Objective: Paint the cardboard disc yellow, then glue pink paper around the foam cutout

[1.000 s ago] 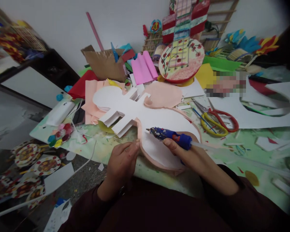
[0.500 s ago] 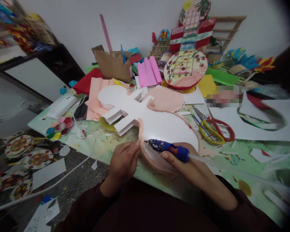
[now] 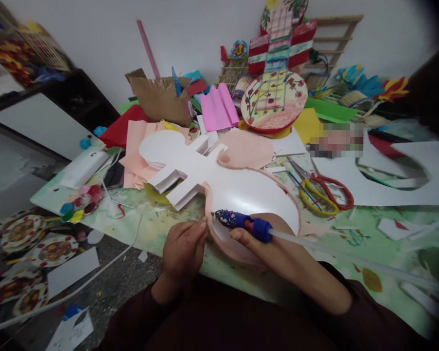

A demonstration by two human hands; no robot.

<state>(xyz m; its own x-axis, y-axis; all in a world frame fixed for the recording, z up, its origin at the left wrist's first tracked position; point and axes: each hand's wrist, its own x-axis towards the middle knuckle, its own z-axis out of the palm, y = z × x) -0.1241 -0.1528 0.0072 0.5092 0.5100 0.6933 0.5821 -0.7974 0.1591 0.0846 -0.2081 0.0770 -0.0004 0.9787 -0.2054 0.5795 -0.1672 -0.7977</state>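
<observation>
A white guitar-shaped board piece (image 3: pixel 249 190) lies on the table, with a peach paper strip (image 3: pixel 209 197) standing along part of its curved edge. My right hand (image 3: pixel 278 256) is wrapped round a blue glue gun (image 3: pixel 234 219), whose handle is hidden. The gun's nozzle is close to the inside of the strip at the left curve. A long translucent glue stick (image 3: pixel 300 239) sticks out of the gun's back. My left hand (image 3: pixel 183 248) is closed, its fingertips pressing the strip from outside, opposite the nozzle.
Scissors (image 3: pixel 325 195) with red and yellow handles lie right of the board. Behind stand a cardboard box (image 3: pixel 161 100) and a painted guitar model (image 3: pixel 276 100). Peach paper (image 3: pixel 247 148) lies beyond the board. A white cord (image 3: pixel 106 265) crosses at left, above decorated pieces (image 3: pixel 54 246) on the floor.
The view has shifted slightly, so everything sits a little further left. The nozzle is a bit nearer the strip and the left fingertips. Both hands keep their hold.
</observation>
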